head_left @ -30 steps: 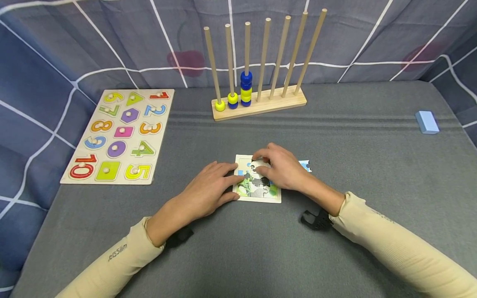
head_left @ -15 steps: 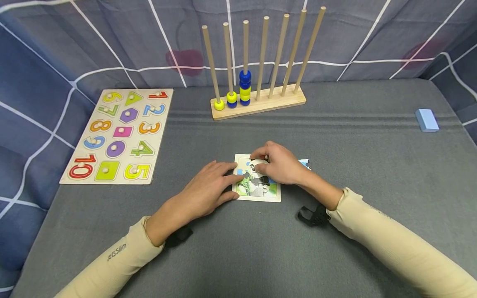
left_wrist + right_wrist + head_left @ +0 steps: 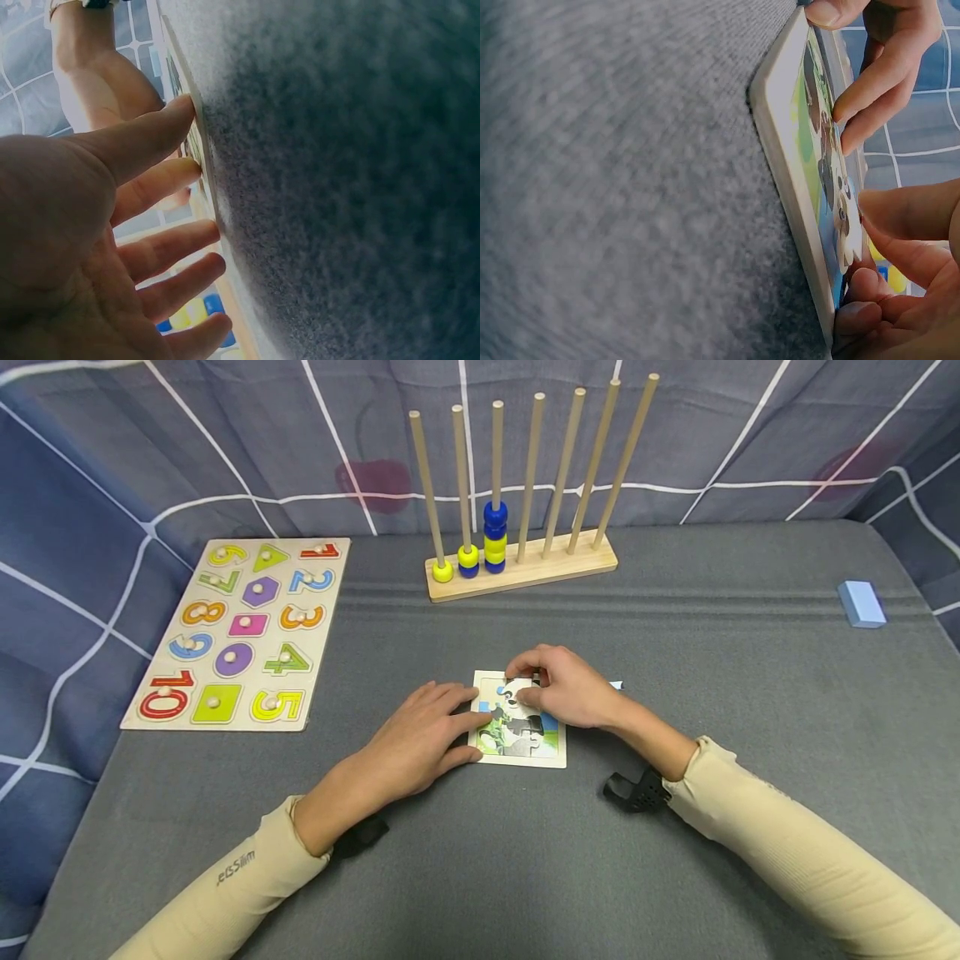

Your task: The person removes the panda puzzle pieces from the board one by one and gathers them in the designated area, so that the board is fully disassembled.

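A small panda jigsaw puzzle [image 3: 527,762] in a pale wooden frame lies flat on the grey table in front of the person. Fingers outstretched, the left hand [image 3: 423,735] rests on its left edge, thumb at the lower corner. Over the puzzle's upper right, the right hand [image 3: 573,689] pinches the panda-face puzzle piece [image 3: 847,229] between thumb and fingers. In the right wrist view that piece sits slightly proud of the board. Part of a light blue loose piece [image 3: 617,685] peeks out behind the right hand. The puzzle's upper right corner is hidden by the right hand.
A peg board of numbers and shapes [image 3: 322,635] lies at the left. Behind the puzzle stands a wooden bead rack [image 3: 525,578], with blue and yellow beads on its three leftmost rods. A light blue block [image 3: 862,604] lies far right, near a curtain [image 3: 787,435].
The right hand has shifted slightly over the puzzle, and the loose blue piece beyond it is now more covered. More of the panda's face shows. The left hand stays in place.
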The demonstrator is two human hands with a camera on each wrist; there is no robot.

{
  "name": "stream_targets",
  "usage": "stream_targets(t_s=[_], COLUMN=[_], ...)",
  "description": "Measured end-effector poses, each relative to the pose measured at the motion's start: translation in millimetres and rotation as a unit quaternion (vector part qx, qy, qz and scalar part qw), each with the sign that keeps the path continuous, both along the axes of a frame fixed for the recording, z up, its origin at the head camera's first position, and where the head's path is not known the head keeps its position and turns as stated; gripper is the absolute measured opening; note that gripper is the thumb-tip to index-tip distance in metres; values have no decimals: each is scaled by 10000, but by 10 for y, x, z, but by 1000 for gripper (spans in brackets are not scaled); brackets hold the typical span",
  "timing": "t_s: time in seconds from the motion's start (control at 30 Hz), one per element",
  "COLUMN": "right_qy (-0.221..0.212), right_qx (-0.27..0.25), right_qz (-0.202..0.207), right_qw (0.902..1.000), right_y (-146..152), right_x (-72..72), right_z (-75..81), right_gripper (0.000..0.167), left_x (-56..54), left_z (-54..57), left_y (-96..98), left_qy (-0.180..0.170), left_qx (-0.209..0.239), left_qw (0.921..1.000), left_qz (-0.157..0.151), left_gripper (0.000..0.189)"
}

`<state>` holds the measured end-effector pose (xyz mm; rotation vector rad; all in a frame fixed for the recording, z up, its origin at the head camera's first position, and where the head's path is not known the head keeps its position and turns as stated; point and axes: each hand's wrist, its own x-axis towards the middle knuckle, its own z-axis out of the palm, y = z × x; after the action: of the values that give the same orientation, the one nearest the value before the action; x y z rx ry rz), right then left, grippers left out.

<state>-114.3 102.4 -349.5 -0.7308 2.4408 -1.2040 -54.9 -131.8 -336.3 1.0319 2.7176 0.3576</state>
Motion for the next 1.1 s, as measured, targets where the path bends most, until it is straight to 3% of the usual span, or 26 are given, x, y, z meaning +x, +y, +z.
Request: stream_targets(t_s=[0.13, 0.33, 0.5, 0.8, 1.1], right_qy=[58, 178, 311, 416, 247], right_qx=[0, 103, 262, 68, -107], right_qz=[33, 49, -20, -31, 123], right_qw=[10000, 9998, 9992, 9991, 9996], right_y=[3, -5, -7, 14, 37], right_x=[17, 29, 56, 67, 62], right_z=[0, -26, -16, -54, -25], right_gripper=[26, 41, 36, 33, 34], left_x=[0, 2, 0, 0, 1], left_z=[0, 2, 7, 6, 9], left_y=[0, 1, 7, 12, 3], left_qy=[38, 29, 1, -4, -16], left_qx=[-10, -31, -71, -63, -49], left_qw=[10000, 10000, 10000, 10000, 10000], left_qz=[0, 16, 19, 2, -14], left_gripper=[44, 44, 45, 46, 45])
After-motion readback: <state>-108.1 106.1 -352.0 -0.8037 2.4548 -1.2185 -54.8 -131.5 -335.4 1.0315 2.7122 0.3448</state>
